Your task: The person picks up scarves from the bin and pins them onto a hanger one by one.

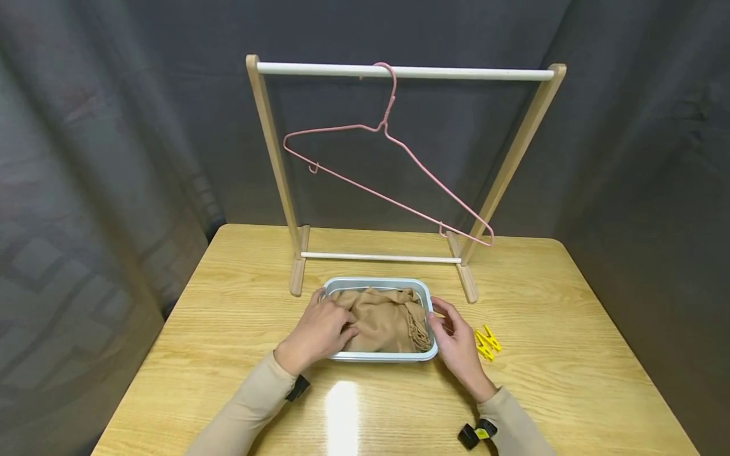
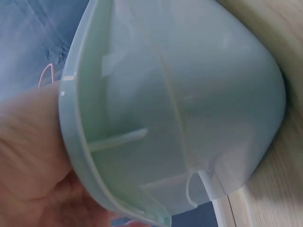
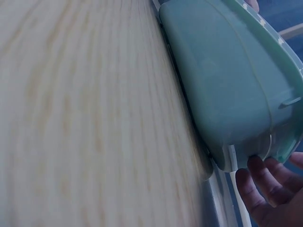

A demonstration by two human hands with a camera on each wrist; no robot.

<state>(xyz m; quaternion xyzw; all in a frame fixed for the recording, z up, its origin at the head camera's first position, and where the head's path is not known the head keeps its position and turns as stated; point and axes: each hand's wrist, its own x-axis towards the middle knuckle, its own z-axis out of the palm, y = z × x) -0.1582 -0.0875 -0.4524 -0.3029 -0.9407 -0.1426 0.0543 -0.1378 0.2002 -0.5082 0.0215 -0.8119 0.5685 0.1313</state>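
Observation:
A light blue plastic basin stands on the table with a crumpled tan fringed cloth inside it. My left hand reaches over the basin's left rim, its thumb and some fingers over the cloth. Its other fingers lie at the far left corner, and whether it pinches the cloth I cannot tell. In the left wrist view, the palm lies beside the rim. On the right, my right hand touches the basin's side, thumb near the rim. Its loosely bent fingertips rest against the outer wall in the right wrist view.
Behind the basin stands a wooden rack with a white top bar. A pink hanger hangs tilted from it, lower on the right. Yellow clothespins lie right of my right hand. Dark curtains surround the wooden table.

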